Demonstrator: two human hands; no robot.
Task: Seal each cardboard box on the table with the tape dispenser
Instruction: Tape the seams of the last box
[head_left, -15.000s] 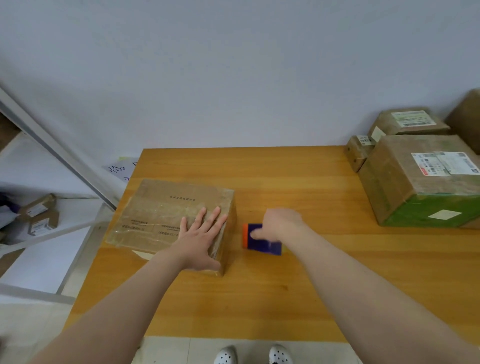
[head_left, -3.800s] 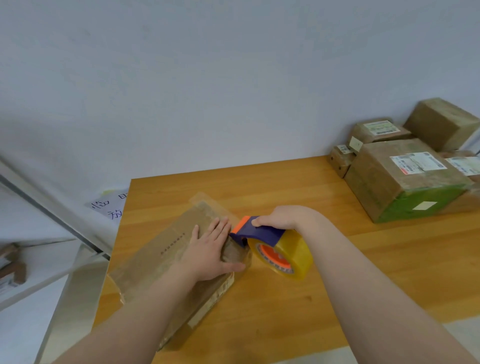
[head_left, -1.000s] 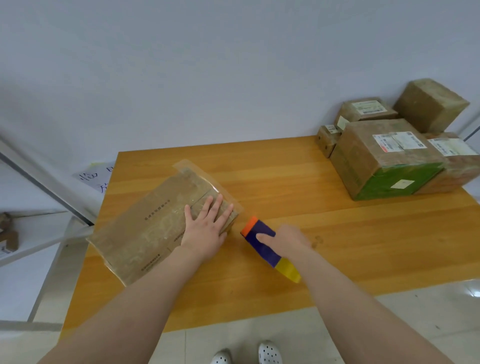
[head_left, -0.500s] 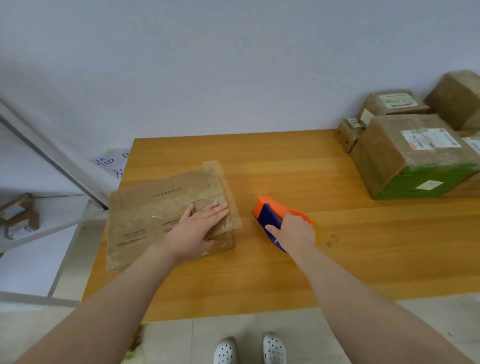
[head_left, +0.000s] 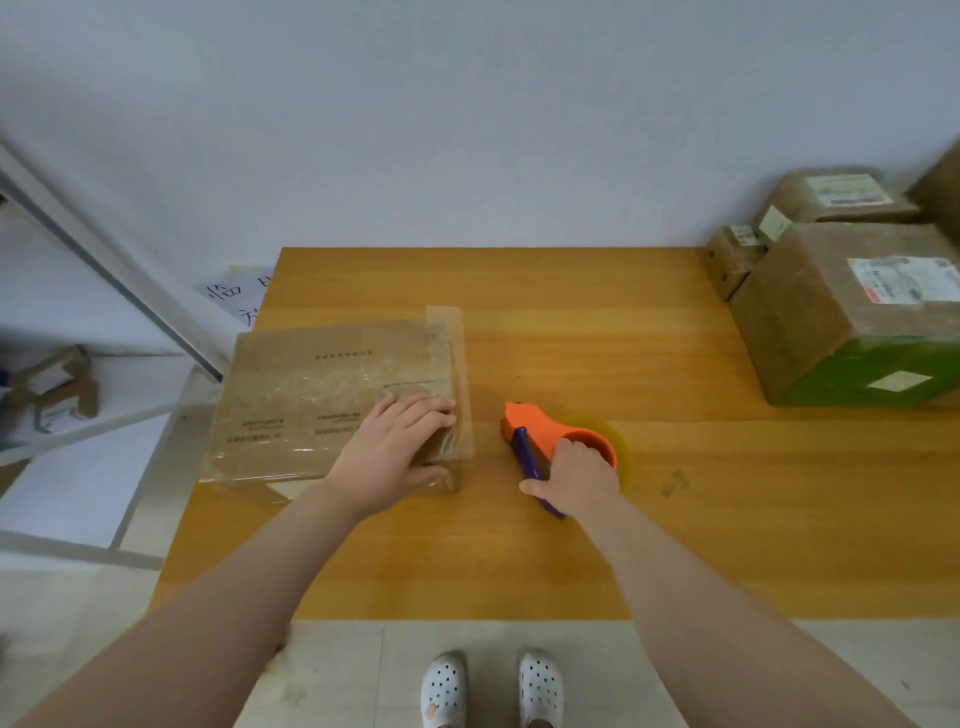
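Tape dispenser (head_left: 550, 436) has come off the cardboard box (head_left: 322, 400) and now lies on its side on the desk (head_left: 571, 561) just beside it, right hand (head_left: 576, 478) gripping it. Left hand (head_left: 395, 452), fingers straight, presses the box's right end, where a fresh tape strip (head_left: 452, 332) crosses. This seam is likely done; stacked boxes (head_left: 831, 322) at far right remain

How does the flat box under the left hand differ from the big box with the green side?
The flat box is low, at the table's left; the big box is tall, at the right. The left hand rests on the flat box; no hand touches the big box. Both are brown cardboard.
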